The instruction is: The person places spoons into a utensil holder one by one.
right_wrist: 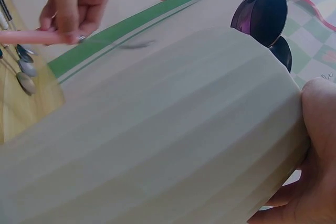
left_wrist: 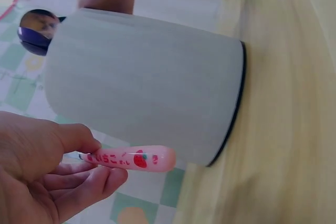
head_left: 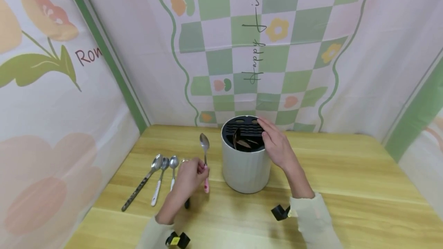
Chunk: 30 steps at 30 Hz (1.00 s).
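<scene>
My left hand pinches a pink-handled spoon just left of a white ribbed utensil holder. The spoon's bowl points away from me. In the left wrist view the pink handle, printed with a strawberry, sticks out from my fingers beside the holder's wall. My right hand grips the holder at its rim. Its fingers lie across the black slotted lid, and the thumb presses the side wall. Dark utensils show in the lid's opening.
Three spoons lie side by side on the wooden table left of my left hand. A dark handle lies under that hand. Patterned cloth walls close in the back and both sides.
</scene>
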### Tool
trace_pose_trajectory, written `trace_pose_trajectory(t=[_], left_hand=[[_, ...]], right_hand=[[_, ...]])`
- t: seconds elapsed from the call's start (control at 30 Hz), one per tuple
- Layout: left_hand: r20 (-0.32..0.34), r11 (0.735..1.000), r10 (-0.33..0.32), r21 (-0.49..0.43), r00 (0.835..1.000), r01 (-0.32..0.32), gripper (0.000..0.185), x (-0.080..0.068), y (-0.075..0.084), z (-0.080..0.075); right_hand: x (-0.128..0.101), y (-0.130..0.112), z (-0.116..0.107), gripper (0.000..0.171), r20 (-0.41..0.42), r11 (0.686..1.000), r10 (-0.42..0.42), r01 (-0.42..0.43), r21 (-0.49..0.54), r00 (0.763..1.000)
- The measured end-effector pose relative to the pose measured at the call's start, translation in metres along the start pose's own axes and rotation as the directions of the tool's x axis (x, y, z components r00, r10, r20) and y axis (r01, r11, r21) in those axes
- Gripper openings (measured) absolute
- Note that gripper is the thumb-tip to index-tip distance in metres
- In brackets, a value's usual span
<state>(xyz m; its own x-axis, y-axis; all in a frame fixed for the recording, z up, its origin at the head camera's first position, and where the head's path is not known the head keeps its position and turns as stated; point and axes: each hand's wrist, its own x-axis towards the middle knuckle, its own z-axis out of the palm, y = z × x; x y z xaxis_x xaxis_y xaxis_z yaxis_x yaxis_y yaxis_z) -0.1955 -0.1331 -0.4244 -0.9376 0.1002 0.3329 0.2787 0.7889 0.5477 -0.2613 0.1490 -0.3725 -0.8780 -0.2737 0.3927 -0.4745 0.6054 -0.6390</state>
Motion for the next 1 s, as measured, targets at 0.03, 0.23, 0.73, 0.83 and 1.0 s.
trace_pose_trajectory(t=[0.03, 0.23, 0.73, 0.83, 1.0], left_hand=[[-0.016, 1.0, 0.011, -0.001, 1.0, -0.011, 0.007, 0.0, 0.002, -0.001], [-0.055, 0.999, 0.015, -0.032, 0.998, -0.017, 0.007, -0.002, 0.012, -0.007], [-0.097, 0.997, -0.002, -0.078, 0.995, -0.005, 0.007, 0.003, 0.029, -0.02], [-0.115, 0.997, 0.001, -0.081, 0.993, -0.01, 0.007, 0.004, 0.032, -0.021], [-0.144, 0.996, 0.016, -0.087, 0.99, -0.028, 0.008, 0.006, 0.037, -0.022]], right_hand=[[0.0, 0.0, 0.0, 0.048, -0.002, 1.0, 0.001, -0.001, 0.002, 1.0], [0.0, 0.0, 0.0, 0.048, -0.005, 1.0, 0.005, -0.005, 0.012, 1.0], [0.0, 0.002, 0.002, 0.048, -0.022, 1.0, -0.005, 0.005, 0.011, 1.0], [0.0, 0.002, 0.003, 0.048, -0.024, 1.0, -0.006, 0.006, 0.012, 1.0], [0.0, 0.001, 0.002, 0.048, -0.028, 1.0, -0.008, 0.008, 0.012, 1.0]])
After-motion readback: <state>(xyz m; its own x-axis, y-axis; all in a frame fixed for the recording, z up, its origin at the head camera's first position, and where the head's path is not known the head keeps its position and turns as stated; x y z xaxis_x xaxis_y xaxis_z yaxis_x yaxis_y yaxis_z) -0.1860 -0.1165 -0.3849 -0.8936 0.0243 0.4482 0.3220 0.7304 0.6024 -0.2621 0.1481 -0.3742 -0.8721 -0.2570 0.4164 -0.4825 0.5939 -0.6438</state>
